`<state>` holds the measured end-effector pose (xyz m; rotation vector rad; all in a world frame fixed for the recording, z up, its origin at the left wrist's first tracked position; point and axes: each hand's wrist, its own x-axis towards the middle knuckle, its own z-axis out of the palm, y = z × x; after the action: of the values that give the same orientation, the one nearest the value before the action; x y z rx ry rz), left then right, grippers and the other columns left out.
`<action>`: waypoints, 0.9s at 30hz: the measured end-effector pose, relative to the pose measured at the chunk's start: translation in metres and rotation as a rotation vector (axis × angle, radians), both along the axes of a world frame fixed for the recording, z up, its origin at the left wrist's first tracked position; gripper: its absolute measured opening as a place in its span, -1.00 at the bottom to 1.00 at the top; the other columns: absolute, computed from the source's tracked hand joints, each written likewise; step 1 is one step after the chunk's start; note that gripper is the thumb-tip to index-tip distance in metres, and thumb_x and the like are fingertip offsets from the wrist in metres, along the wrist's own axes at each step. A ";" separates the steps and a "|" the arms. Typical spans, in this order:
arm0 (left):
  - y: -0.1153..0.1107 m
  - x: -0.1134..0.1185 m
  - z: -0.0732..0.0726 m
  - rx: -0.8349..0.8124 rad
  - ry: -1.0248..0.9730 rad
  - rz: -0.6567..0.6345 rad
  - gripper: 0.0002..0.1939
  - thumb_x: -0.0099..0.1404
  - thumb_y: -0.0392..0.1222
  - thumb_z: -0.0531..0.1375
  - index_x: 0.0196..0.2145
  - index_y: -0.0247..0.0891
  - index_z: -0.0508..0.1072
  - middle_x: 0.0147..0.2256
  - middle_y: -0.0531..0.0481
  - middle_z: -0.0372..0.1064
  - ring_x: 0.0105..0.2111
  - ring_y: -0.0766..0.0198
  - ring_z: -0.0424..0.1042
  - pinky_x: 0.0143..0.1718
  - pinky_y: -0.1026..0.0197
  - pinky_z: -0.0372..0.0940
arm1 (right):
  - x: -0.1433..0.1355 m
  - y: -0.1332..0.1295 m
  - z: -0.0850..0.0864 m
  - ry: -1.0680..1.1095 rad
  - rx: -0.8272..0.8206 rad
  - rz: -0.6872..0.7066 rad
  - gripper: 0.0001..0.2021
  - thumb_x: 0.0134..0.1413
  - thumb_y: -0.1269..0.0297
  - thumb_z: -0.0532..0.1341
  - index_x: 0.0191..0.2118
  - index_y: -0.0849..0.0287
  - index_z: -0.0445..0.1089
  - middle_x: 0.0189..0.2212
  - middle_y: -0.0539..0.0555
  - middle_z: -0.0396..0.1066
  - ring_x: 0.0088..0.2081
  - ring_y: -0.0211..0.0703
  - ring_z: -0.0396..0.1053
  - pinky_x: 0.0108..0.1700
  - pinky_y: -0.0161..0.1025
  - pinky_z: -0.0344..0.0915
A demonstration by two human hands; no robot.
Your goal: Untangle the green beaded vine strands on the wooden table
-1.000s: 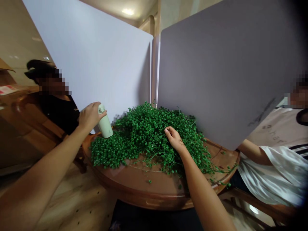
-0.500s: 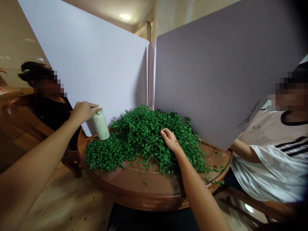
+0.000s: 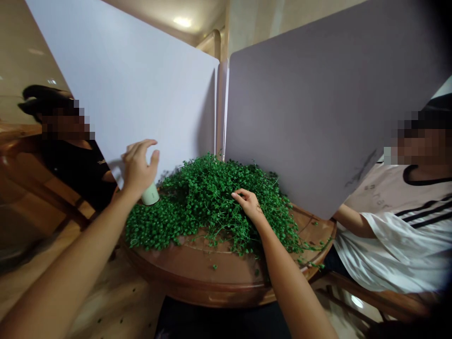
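Note:
My left hand point(image 3: 139, 165) is raised in front of a pale green bottle point(image 3: 151, 195), with its fingers and thumb spread and nothing between them. Most of the bottle is hidden behind this hand; its lower part shows, standing at the left of the leafy heap. A large mound of small-leaved green plants point(image 3: 208, 188) with trailing stems covers the back of the table. My right hand point(image 3: 249, 202) rests against the mound's front, its thumb and fingers brought together. Whether a stem is between those fingertips is too small to make out.
The round-edged wooden table point(image 3: 212, 273) carries a few loose leaves near its front. Two tall pale panels, left point(image 3: 148, 84) and right point(image 3: 300, 113), stand behind the plants. One person in black point(image 3: 74, 169) sits at left, another in a white shirt point(image 3: 384, 235) at right.
My left hand has come off the bottle's top and moved right, its fingers spreading in front of it. My right hand has stayed nearly in place at the plants.

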<state>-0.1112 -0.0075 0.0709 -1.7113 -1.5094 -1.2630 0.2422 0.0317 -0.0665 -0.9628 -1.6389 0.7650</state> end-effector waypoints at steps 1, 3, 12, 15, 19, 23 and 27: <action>-0.004 0.021 -0.004 0.057 -0.028 -0.148 -0.69 0.49 -0.14 0.09 0.09 -0.27 0.46 0.08 -0.19 0.47 0.12 -0.01 0.34 0.23 -0.08 0.14 | 0.000 0.000 0.000 0.011 0.002 -0.004 -0.49 0.02 -0.26 0.30 -0.39 0.18 0.45 -0.66 -0.10 0.05 -0.60 -0.32 -0.09 -0.54 -0.30 -0.18; -0.010 0.065 -0.016 0.053 0.001 -0.400 -0.72 0.52 -0.14 0.06 0.02 -0.28 0.48 -0.04 -0.19 0.51 0.03 0.02 0.39 0.16 -0.08 0.19 | 0.000 0.000 0.001 0.026 0.010 -0.008 -0.49 -0.01 -0.25 0.32 -0.40 0.20 0.49 -0.63 -0.06 0.15 -0.58 -0.31 -0.03 -0.53 -0.30 -0.11; 0.011 0.185 -0.096 -0.192 0.169 -0.769 -0.77 0.41 -0.14 0.27 0.01 -0.14 0.52 -0.07 -0.02 0.56 -0.08 0.16 0.50 0.02 0.09 0.36 | 0.004 0.003 -0.002 -0.012 0.087 0.013 -0.47 0.11 -0.25 0.21 -0.26 0.18 0.58 -0.41 0.11 0.51 -0.36 -0.05 0.40 -0.30 -0.21 0.33; 0.018 0.182 -0.114 -0.192 0.054 -0.760 -0.56 0.42 -0.12 0.26 0.20 -0.15 0.36 0.00 -0.10 0.51 -0.16 0.18 0.51 0.01 0.06 0.40 | 0.006 0.001 -0.003 -0.028 0.104 -0.003 -0.44 0.25 -0.24 0.08 -0.21 0.19 0.56 -0.44 0.10 0.45 -0.38 -0.07 0.38 -0.31 -0.22 0.33; 0.020 0.169 -0.124 -0.199 -0.069 -0.736 -0.61 0.48 -0.19 0.14 0.22 -0.18 0.31 -0.07 -0.10 0.49 -0.32 0.25 0.48 -0.13 0.12 0.46 | 0.006 0.000 -0.006 -0.029 0.088 -0.040 -0.45 0.38 -0.17 -0.06 -0.01 0.18 0.46 -0.57 -0.03 0.22 -0.55 -0.17 0.20 -0.49 -0.27 0.21; 0.021 0.164 -0.126 -0.220 -0.116 -0.714 -0.60 0.44 -0.39 0.01 0.15 -0.19 0.38 -0.01 -0.15 0.48 -0.11 0.21 0.53 -0.01 0.12 0.47 | 0.006 0.003 -0.009 -0.057 0.113 -0.087 -0.56 0.38 -0.02 0.01 0.16 0.14 0.31 -0.51 -0.04 0.25 -0.55 -0.19 0.18 -0.50 -0.27 0.18; 0.024 0.165 -0.128 -0.256 -0.092 -0.714 -0.65 0.41 -0.38 0.06 0.06 -0.20 0.48 0.07 -0.17 0.45 0.02 0.14 0.52 0.10 0.06 0.44 | 0.007 0.005 -0.009 -0.107 0.187 -0.137 -0.57 0.30 0.09 0.12 0.18 0.17 0.31 -0.16 0.16 0.38 -0.38 -0.17 0.31 -0.43 -0.27 0.28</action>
<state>0.0542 0.0164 -0.0573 -2.5297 -1.1717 -1.5418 0.2488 0.0368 -0.0756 -0.9833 -1.6843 0.4655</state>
